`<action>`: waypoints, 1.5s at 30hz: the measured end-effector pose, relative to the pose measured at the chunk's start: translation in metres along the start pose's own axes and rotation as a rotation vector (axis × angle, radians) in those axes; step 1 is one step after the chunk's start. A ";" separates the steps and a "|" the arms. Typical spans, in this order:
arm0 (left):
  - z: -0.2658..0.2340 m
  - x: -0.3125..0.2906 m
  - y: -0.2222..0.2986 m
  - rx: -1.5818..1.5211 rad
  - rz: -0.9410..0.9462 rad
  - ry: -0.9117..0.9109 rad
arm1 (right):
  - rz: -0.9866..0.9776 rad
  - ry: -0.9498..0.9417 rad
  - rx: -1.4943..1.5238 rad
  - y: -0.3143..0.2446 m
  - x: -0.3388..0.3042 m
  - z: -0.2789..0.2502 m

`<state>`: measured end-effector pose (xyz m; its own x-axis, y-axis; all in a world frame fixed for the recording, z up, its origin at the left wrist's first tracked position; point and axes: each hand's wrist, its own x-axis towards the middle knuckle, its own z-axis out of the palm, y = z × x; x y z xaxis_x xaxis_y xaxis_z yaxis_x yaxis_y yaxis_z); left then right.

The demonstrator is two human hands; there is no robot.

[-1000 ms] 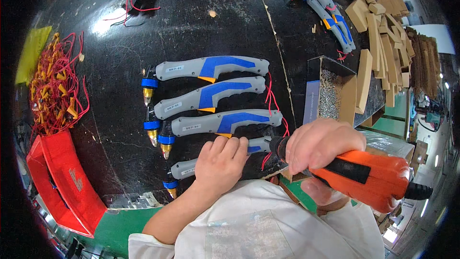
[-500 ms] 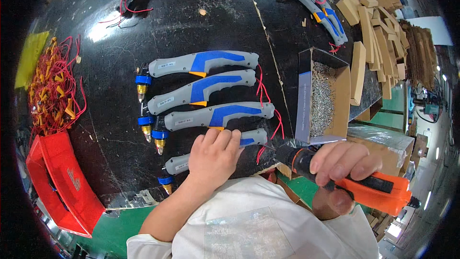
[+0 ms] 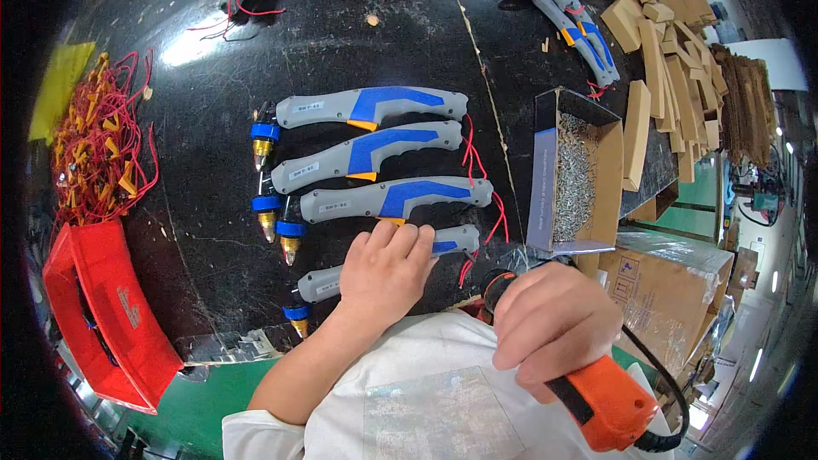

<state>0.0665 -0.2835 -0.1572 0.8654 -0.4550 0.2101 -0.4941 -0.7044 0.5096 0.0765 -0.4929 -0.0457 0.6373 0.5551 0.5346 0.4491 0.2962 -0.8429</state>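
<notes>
My left hand (image 3: 388,271) is wrapped over the nearest grey and blue torch handle (image 3: 319,286), pressing it to the black table and covering its middle. A blue collar with a brass tip (image 3: 296,315) sits at its left end, and red wires come out at the right. My right hand (image 3: 558,319) grips an orange and black electric screwdriver (image 3: 609,405) beside the handle's right end; its bit is hidden. Just beyond my left hand lie three similar torch handles (image 3: 396,198) in a row, with orange triggers and red wires.
An open carton of small screws (image 3: 575,179) stands at right, near a pile of cardboard pieces (image 3: 660,77). A red bin (image 3: 128,315) is at left, below a heap of red wires with orange parts (image 3: 95,145). More torch handles (image 3: 571,21) lie at the far side.
My right hand has moved left and turned the screwdriver, so its rear end now points down toward the lower right. The left hand keeps its hold on the torch handle.
</notes>
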 end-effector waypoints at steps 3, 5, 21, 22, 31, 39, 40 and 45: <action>0.002 0.003 0.001 -0.013 0.022 0.030 | 0.108 0.287 -0.143 -0.006 0.005 0.007; 0.003 0.000 -0.001 -0.005 0.006 0.028 | 0.120 0.440 -0.144 -0.006 0.000 0.021; -0.016 -0.009 -0.005 -0.068 -0.031 0.105 | 0.024 0.521 -0.247 -0.021 -0.005 0.026; -0.030 -0.013 -0.004 -0.065 -0.047 0.110 | -0.042 0.520 -0.208 -0.027 0.001 0.028; -0.080 -0.118 -0.043 0.038 -0.601 0.144 | -0.128 0.408 0.141 0.030 0.067 0.084; -0.060 -0.127 -0.061 -0.001 -0.489 0.236 | 0.115 0.311 0.175 0.051 0.088 0.104; -0.061 -0.126 -0.062 0.005 -0.480 0.234 | 0.139 0.313 0.181 0.051 0.090 0.105; -0.058 -0.125 -0.066 -0.001 -0.476 0.275 | 0.220 0.218 0.165 0.056 0.100 0.102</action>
<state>-0.0039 -0.1487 -0.1683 0.9834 0.0725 0.1664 -0.0432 -0.7970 0.6025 0.1019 -0.3416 -0.0458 0.8341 0.4457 0.3249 0.1907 0.3196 -0.9282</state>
